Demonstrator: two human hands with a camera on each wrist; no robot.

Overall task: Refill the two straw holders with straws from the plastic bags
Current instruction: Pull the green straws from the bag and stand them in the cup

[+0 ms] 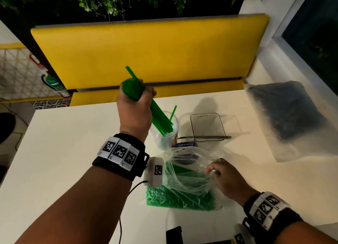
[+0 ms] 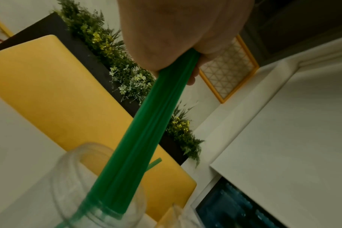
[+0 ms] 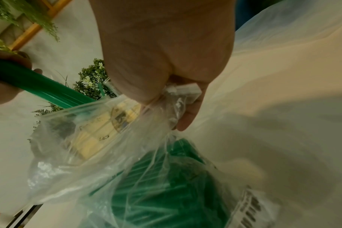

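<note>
1. The left hand [image 1: 134, 108] is fisted round a thick bundle of smooth green plastic straws [image 1: 157, 115]; the bundle's long axis slants, upper ends toward the yellow padded bench back [image 1: 146, 49], lower ends down inside the round clear plastic straw holder [image 1: 164, 134] near the middle of the white table [image 1: 64, 152]
2. One loose green straw [image 1: 172, 113] leans on that holder's far rim
3. A second holder, a squarish clear container with a dark wire rim [image 1: 207, 126], stands just right of it
4. The right hand [image 1: 225, 178] pinches the crinkled mouth of a thin clear plastic bag of green straws [image 1: 182, 192] lying toward the table's near edge
5. A frosted plastic bag of dark straws [image 1: 289, 115] lies at the far right corner
6. Only the left wrist view shows the ribbed threading at the holder's [image 2: 78, 177] mouth; only the right wrist view shows the gathered plastic [image 3: 176, 98] under the curled fingers [image 3: 187, 117]
</note>
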